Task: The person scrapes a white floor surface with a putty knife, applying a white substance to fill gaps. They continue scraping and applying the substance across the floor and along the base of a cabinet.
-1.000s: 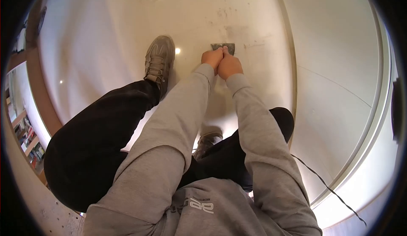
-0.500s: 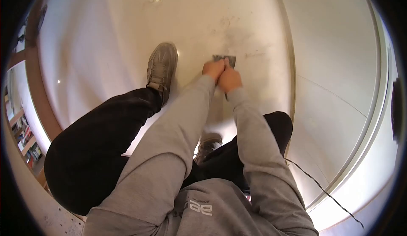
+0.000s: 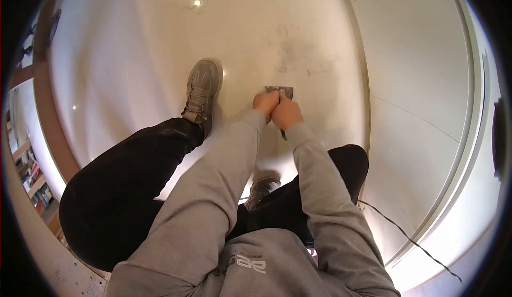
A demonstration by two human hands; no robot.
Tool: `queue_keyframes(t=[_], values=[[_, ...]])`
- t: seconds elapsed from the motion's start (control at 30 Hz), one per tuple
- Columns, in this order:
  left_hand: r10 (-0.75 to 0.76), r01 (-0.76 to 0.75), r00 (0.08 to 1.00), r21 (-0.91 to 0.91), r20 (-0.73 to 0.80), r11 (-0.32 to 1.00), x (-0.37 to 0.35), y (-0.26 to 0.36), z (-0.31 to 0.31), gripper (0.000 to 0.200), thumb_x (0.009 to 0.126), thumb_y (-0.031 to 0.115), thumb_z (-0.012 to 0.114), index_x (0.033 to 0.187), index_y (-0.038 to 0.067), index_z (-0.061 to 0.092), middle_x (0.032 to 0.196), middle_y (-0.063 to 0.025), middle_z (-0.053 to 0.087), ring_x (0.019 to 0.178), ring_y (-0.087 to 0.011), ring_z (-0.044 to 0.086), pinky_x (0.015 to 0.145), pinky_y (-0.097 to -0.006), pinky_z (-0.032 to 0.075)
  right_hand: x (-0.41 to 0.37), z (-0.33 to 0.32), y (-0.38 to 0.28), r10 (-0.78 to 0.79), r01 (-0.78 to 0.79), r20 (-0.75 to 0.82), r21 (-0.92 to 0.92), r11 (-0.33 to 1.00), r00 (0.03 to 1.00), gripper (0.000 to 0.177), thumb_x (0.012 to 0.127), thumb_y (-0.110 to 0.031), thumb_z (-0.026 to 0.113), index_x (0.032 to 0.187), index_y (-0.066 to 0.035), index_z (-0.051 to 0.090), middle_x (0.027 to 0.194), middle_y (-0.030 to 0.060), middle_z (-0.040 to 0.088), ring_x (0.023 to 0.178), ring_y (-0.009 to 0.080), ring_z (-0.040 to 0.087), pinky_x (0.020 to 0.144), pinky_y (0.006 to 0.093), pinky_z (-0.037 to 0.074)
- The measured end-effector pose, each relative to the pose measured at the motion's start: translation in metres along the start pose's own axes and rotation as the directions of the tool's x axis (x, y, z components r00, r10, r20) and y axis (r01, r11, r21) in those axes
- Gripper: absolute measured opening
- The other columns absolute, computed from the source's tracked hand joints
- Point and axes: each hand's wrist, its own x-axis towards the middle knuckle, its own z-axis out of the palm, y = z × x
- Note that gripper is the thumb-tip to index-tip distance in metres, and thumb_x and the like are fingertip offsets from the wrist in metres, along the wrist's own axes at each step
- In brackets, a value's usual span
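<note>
Both hands are together on a scraper [image 3: 288, 91] with a wide, dark, smudged blade, low over the glossy cream floor [image 3: 240, 41]. My left hand [image 3: 265, 104] is closed at the blade's left side, by its neck. Around the handle wraps my right hand [image 3: 288, 113], the fingers bent and a thumb or finger pointing along it toward the blade. The dark handle end sticks out below the right hand. Just beyond the blade, grey smudges [image 3: 288, 57] mark the floor.
My shoe [image 3: 202, 86] stands left of the hands, and the other shoe [image 3: 261, 189] is tucked beneath me. White panels [image 3: 416, 73] border the floor at right, with a thin black cable [image 3: 408, 235] beside them. Shelves [image 3: 37, 182] show at far left.
Both hands and the scraper have come back toward my body, away from the dark smudges. The view has tilted slightly, and both hands keep their grip.
</note>
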Motion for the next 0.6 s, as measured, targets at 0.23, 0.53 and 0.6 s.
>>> queue_keyframes(t=[0.23,0.53,0.6], values=[[-0.411,0.537,0.826,-0.759,0.385,0.368,0.032,-0.004,-0.013,0.048,0.095,0.038,0.051,0.104,-0.005,0.069,0.101,-0.0212,0.071,0.094,-0.0282,0.068,0.08,-0.0395,0.052,0.035,-0.043,-0.022,0.11,-0.153,0.216,0.192,0.969,0.97,0.064,0.09,-0.019,0.048,0.151,-0.007,0.032,0.121,0.0272,0.062,0.112,0.0415,0.06,0.096,0.0446,0.048],[-0.556,0.458,0.782,-0.864,0.281,0.207,0.023,0.037,-0.056,0.048,0.084,0.035,0.055,0.095,-0.011,0.068,0.106,-0.0301,0.067,0.097,-0.0382,0.068,0.081,-0.0415,0.052,0.05,-0.056,-0.021,0.142,-0.191,0.177,0.305,0.933,0.974,0.064,0.089,-0.019,0.051,0.15,-0.007,0.034,0.116,0.0281,0.063,0.106,0.0433,0.062,0.092,0.0468,0.049],[-0.566,0.377,0.822,-0.808,0.067,0.452,0.019,0.009,-0.007,0.045,0.086,0.035,0.058,0.093,-0.008,0.068,0.101,-0.0251,0.069,0.089,-0.0319,0.068,0.074,-0.0411,0.052,0.033,-0.047,-0.025,0.092,-0.102,0.082,0.128,0.987,0.992,0.062,0.09,-0.019,0.049,0.149,-0.004,0.035,0.113,0.0279,0.065,0.104,0.0424,0.063,0.094,0.0459,0.049]])
